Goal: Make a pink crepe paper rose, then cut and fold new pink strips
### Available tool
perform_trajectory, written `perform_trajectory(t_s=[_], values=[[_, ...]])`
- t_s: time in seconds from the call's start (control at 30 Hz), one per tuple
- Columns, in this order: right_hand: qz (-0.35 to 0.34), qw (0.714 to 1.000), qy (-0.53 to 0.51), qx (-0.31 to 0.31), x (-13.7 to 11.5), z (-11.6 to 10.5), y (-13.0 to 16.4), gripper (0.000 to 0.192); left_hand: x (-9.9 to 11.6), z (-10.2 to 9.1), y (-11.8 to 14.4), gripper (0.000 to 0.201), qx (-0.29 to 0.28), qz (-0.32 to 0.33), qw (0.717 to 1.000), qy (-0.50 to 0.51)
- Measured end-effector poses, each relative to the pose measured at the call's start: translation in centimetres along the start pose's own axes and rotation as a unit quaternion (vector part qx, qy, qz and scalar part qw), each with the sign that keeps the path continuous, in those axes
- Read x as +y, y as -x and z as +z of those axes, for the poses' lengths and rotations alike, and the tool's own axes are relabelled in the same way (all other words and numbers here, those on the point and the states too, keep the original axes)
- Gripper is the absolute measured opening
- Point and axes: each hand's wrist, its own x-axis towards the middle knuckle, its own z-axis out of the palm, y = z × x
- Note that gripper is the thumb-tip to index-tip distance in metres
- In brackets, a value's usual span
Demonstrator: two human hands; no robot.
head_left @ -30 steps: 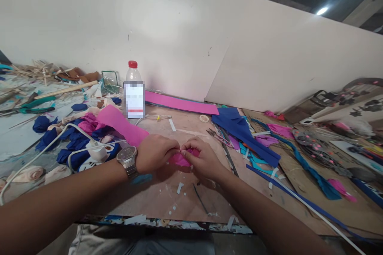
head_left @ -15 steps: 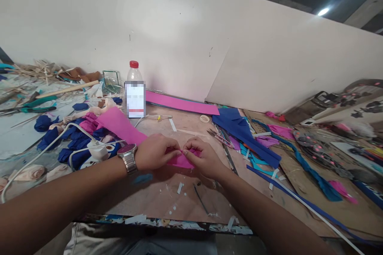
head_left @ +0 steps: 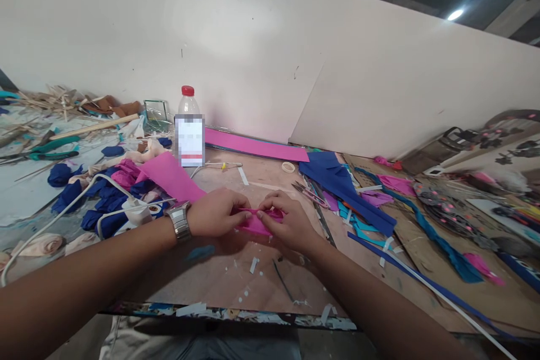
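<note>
Plywood bench (head_left: 236,287) is carrying everything here, and it is crowded: two long pink sheets (head_left: 257,146), one dark blue sheet (head_left: 337,180), one pile of dark blue and pink fabric lumps (head_left: 105,191) too tangled to count, one red-capped bottle (head_left: 189,126), one pair of scissors (head_left: 307,192), one small tape ring (head_left: 288,167). Both hands are pinching one small pink piece (head_left: 255,224) at the middle of the bench near the front edge; the left hand (head_left: 215,215) and the right hand (head_left: 287,224) are each keeping a narrow grip closed on it. Judging from that, pulling apart too hard could be tearing the piece, and a slipping fold could be coming undone.
</note>
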Motion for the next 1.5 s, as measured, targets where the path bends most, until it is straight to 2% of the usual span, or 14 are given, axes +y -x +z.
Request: perform_trajectory(t_s=[0.2,0.53,0.63,1.13,1.23,1.5], values=[[-0.071,0.997,0.027,-0.002,-0.33,-0.21,0.01,0.011,-0.36,-0.01,-0.21,0.024,-0.022,-0.013,0.999,0.034],[-0.172,0.981,0.09,-0.005,-0.4,-0.27,0.1,0.013,-0.12,-0.15,-0.24,0.02,-0.028,-0.025,0.998,0.055],[-0.171,0.98,0.103,-0.01,-0.55,-0.35,0.07,0.013,-0.11,-0.05,-0.27,0.03,-0.022,-0.029,0.998,0.054],[-0.173,0.976,0.135,0.002,-0.66,-0.39,0.02,0.011,-0.37,0.14,-0.27,0.027,-0.005,-0.008,0.998,0.054],[-0.158,0.978,0.138,0.006,-0.53,-0.32,0.03,0.007,-0.36,0.24,-0.24,0.026,-0.001,0.002,0.999,0.051],[-0.102,0.988,0.114,0.01,-0.6,-0.23,0.21,0.006,0.36,0.58,0.15,0.025,0.052,0.013,0.998,-0.032]])
